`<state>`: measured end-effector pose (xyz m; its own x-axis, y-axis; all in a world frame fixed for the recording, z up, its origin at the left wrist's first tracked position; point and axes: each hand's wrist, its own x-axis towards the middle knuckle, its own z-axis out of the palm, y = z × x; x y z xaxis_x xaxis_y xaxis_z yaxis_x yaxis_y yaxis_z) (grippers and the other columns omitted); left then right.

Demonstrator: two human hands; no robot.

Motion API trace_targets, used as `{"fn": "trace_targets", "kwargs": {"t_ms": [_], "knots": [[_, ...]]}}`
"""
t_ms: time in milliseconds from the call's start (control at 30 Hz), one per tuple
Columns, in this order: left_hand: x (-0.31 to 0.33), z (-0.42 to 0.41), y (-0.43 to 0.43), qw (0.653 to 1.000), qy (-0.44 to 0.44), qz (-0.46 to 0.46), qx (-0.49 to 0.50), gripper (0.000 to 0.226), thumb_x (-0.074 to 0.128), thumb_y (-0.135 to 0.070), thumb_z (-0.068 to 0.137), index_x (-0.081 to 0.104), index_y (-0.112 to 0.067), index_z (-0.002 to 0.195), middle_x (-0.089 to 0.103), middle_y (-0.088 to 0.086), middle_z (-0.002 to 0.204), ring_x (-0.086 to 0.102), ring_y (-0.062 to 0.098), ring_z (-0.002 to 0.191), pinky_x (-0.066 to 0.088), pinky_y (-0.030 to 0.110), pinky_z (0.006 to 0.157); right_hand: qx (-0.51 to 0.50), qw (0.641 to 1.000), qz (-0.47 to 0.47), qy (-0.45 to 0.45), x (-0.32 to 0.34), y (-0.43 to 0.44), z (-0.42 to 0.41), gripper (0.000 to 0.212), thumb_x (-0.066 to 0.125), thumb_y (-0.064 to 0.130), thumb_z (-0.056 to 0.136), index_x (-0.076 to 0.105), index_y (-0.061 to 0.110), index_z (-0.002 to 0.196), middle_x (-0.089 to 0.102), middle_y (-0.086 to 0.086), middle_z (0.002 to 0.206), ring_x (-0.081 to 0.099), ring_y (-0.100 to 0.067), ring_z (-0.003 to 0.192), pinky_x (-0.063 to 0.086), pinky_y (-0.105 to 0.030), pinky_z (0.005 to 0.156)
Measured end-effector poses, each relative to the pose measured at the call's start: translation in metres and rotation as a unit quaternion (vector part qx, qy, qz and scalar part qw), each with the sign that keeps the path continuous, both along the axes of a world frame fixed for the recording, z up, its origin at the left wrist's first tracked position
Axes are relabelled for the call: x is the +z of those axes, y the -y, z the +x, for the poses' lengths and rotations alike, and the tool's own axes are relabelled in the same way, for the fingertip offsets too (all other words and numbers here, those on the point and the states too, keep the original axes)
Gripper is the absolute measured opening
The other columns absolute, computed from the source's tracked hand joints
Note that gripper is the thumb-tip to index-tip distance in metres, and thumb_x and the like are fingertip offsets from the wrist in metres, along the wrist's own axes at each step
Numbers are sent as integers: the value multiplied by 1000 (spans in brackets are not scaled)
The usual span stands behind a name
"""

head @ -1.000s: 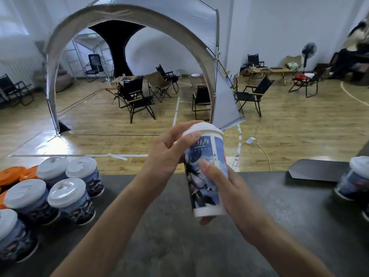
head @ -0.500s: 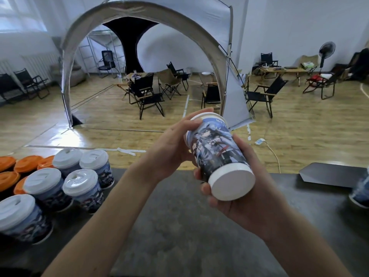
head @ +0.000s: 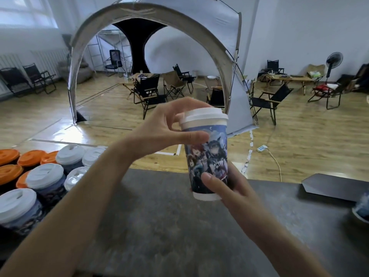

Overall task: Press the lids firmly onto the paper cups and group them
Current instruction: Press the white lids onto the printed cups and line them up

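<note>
**Both hands up on one cup**

The left forearm (head: 83, 198) rose from the lower left corner, wrist bent toward the middle. The left hand (head: 165, 124) was curled round the top of the cup (head: 209, 154): its thumb (head: 191, 135) lay flat across the wall just under the lid (head: 203, 116), while its fingers arched over the lid's far side, their tips hidden. The right forearm (head: 283, 236) came in from the lower right. The right hand (head: 237, 188) gripped the cup near its base, thumb (head: 211, 180) pressed on the front, the other fingers wrapped behind it out of sight.
</note>
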<state>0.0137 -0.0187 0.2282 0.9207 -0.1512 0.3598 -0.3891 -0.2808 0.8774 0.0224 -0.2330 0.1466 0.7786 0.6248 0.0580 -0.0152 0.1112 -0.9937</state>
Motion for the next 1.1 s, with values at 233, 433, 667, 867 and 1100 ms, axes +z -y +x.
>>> {"fn": "trace_targets", "kwargs": {"t_ms": [233,433,667,867,1100], "knots": [[13,1,-1,999,-8,2,-36,55,79,-20,82,59,-18,134,65,1,128,68,27,113,61,38,81,31,993,79,-84,8,-8,-7,87,89,62,62,63,10,127,74,-19,114,74,-31,95,60,-31,76],[14,6,-2,999,-4,-8,-41,56,77,-22,82,60,-18,135,67,4,125,70,26,109,59,33,79,94,977,143,-130,13,-11,-10,86,89,52,68,58,9,135,69,-22,124,73,-34,103,61,-38,83],[4,12,-16,979,-64,-135,-138,56,66,-11,81,53,-17,136,63,14,119,65,33,110,57,40,88,175,937,240,-185,21,-9,-1,65,76,60,79,71,11,122,70,-24,102,67,-27,73,58,-34,66],[-4,17,-7,984,-65,-139,-86,67,72,-18,79,50,-17,141,58,24,130,66,38,113,58,43,87,127,950,219,-181,14,-12,9,79,81,67,69,70,14,126,70,-24,109,69,-27,78,60,-35,71],[-4,18,4,995,-59,-77,-20,62,80,-20,81,54,-25,137,65,14,127,69,32,113,60,41,86,-7,985,152,-81,4,-15,8,91,86,63,66,59,9,134,70,-24,112,71,-32,84,59,-36,72]]}}
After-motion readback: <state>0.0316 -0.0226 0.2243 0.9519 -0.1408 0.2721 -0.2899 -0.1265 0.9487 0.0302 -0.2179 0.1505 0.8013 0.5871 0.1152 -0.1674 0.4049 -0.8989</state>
